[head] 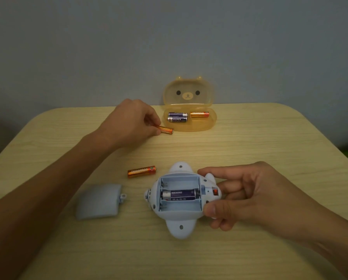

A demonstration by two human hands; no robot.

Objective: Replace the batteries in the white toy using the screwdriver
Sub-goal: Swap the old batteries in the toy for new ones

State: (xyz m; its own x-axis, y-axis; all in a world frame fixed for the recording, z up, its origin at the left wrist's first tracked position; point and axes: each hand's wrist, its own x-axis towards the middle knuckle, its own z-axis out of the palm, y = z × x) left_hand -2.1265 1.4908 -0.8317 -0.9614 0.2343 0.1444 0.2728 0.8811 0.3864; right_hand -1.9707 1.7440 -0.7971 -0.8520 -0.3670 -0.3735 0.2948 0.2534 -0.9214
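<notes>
Your right hand grips the white toy on the counter, one purple battery inside. Farther off, your left hand pinches an orange battery beside the open case.

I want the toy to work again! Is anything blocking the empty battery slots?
No. The cover lies off to the left of the toy, so the compartment is open. One purple battery fills the middle slot; the slots beside it look empty.
</notes>
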